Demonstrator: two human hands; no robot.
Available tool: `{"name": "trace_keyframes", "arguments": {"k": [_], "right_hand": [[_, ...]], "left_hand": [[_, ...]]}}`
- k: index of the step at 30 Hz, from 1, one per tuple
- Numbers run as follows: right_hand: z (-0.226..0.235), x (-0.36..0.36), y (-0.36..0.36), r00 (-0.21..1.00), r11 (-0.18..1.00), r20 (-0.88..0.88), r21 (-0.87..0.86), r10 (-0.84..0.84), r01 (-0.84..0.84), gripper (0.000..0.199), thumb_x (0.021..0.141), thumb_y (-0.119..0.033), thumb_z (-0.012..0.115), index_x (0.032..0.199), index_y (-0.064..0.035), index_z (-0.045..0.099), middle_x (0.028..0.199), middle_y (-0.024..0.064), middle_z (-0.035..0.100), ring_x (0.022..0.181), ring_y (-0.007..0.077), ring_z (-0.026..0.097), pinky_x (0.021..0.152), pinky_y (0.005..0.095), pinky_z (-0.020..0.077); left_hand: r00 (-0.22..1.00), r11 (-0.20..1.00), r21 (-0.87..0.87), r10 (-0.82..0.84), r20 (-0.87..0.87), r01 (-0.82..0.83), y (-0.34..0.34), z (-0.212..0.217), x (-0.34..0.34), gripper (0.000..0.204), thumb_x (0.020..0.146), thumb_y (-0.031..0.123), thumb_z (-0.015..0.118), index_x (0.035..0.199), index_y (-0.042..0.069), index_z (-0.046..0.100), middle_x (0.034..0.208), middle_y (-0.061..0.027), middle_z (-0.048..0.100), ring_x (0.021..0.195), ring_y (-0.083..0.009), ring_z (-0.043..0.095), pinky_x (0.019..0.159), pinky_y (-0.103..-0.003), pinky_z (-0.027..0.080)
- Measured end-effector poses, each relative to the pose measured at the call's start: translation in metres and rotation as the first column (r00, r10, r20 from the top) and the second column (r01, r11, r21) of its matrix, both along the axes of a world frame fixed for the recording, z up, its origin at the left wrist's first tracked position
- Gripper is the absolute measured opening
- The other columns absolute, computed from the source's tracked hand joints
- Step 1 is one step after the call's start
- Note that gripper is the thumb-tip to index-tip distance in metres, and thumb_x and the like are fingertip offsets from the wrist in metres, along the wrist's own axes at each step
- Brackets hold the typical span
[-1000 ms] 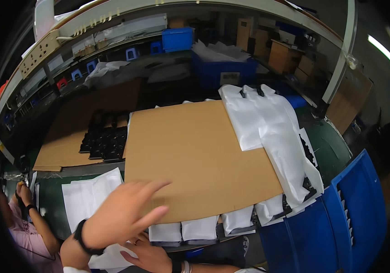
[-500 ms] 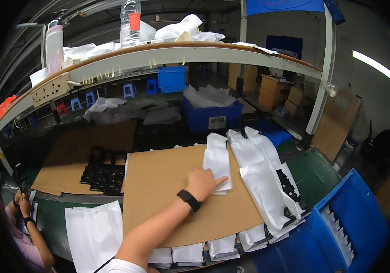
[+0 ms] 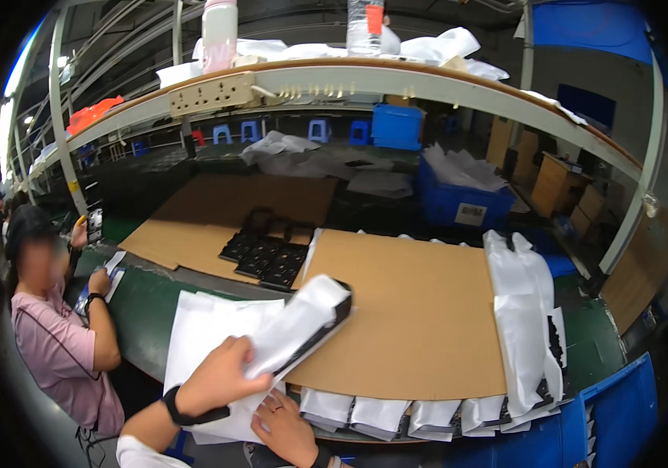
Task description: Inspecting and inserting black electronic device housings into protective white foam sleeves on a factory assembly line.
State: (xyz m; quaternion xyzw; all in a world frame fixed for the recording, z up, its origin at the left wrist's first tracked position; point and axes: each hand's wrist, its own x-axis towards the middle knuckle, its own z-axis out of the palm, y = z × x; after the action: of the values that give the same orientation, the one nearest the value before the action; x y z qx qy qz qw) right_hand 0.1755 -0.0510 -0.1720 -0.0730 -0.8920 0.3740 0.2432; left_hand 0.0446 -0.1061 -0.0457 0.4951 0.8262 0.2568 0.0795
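My left hand, with a black band on the wrist, is shut on a white plastic bag that has a flat black piece sticking out of its far end. It holds the bag tilted above a stack of empty white bags on the green bench. Just below it, my right hand, wearing a ring, lies flat on the near edge of that stack with nothing gripped. To the right of both hands lies a large brown cardboard sheet.
Bagged pieces line the cardboard's near edge and pile up on its right side. Black trays lie behind the stack. Behind the cardboard stands a blue crate, with a blue bin at lower right. A seated person works at left.
My left arm, stretched out to the bagged pile on the cardboard, has drawn back toward me holding one bagged piece. My right hand has come into view below it.
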Motion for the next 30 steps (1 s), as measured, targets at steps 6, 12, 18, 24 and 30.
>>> {"name": "trace_keyframes", "arguments": {"k": [6,12,18,24,30], "right_hand": [[0.006,-0.008,-0.001,0.996,0.993,-0.089,0.115,-0.021,0.032,0.029,0.087,-0.024,0.055,0.11,-0.0057,0.057,0.121,0.0106,0.056,0.119,0.0336,0.045,0.095,0.0426,0.0378],[0.004,-0.004,-0.001,0.986,0.986,-0.048,-0.054,-0.158,0.155,0.051,0.084,-0.034,0.062,0.122,-0.0031,0.047,0.12,0.0215,0.053,0.111,0.0381,0.05,0.095,0.0425,0.0389],[0.009,-0.012,-0.011,0.99,0.991,-0.052,0.035,-0.13,0.132,0.049,0.082,-0.032,0.065,0.124,-0.0102,0.05,0.115,0.0144,0.057,0.111,0.032,0.052,0.089,0.0378,0.0456],[0.004,-0.001,0.003,0.992,0.992,-0.08,0.071,-0.099,0.105,0.041,0.082,-0.023,0.064,0.117,-0.0047,0.054,0.115,0.0116,0.058,0.118,0.0334,0.047,0.094,0.0428,0.0395],[0.003,-0.009,-0.003,0.996,0.992,-0.063,0.099,-0.066,0.072,0.041,0.08,-0.026,0.065,0.115,-0.0075,0.057,0.116,0.0115,0.057,0.116,0.0342,0.048,0.092,0.0444,0.0397]], "left_hand": [[0.954,0.965,-0.079,0.26,0.15,-0.25,-0.079,-0.025,-0.001,0.031,0.082,0.029,0.063,0.083,-0.001,0.053,0.069,-0.0209,0.056,0.067,-0.0371,0.058,0.061,-0.041,0.045],[0.815,0.817,0.03,0.571,0.102,-0.576,-0.067,-0.022,0.002,0.027,0.083,0.003,0.053,0.109,-0.001,0.051,0.08,-0.028,0.059,0.077,-0.0415,0.058,0.069,-0.047,0.045],[0.826,0.982,0.152,0.176,-0.535,-0.111,-0.09,-0.041,0.017,0.049,0.075,0.001,0.059,0.122,0.0,0.049,0.13,-0.0257,0.04,0.116,-0.0411,0.042,0.098,-0.046,0.035],[0.981,0.999,0.032,-0.017,-0.192,0.024,-0.06,-0.065,0.002,0.075,0.074,0.038,0.072,0.128,-0.005,0.043,0.114,-0.0274,0.047,0.1,-0.0396,0.05,0.089,-0.041,0.043],[0.995,0.994,-0.041,0.098,0.029,-0.096,-0.072,-0.055,-0.011,0.075,0.066,0.032,0.075,0.128,0.001,0.048,0.106,-0.0254,0.051,0.098,-0.0365,0.053,0.085,-0.039,0.046]]}}
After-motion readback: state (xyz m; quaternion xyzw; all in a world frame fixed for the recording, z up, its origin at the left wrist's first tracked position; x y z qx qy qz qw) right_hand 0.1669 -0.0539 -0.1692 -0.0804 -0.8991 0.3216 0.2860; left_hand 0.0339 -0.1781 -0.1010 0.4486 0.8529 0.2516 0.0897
